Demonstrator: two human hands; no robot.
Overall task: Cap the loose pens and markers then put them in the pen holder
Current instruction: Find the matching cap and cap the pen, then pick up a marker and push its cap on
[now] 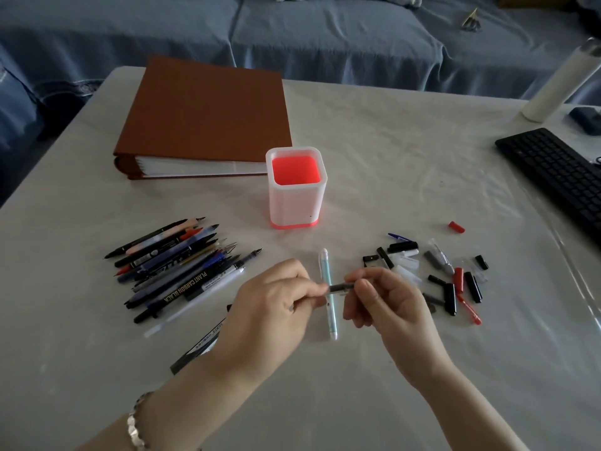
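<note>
Just above the near middle of the table [390, 157], our left hand [276, 297] and right hand [387, 301] are drawn close together, each pinching one end of a dark pen [340, 288] held crosswise. We cannot tell whether the right fingers grip a cap being pushed on or the barrel itself. We judge the task barely begun. One pale teal pen [328, 271] lies capped on the table directly beneath the hands. A heap of uncapped pens and markers [182, 268] lies to the left and a scatter of loose caps [439, 275] to the right, with a red cap [456, 226] apart beyond them. The pen holder [296, 203] stands upright behind the hands, beside a brown binder [205, 112]. Its red inside shows nothing in it, so every pen has yet to go in.
</note>
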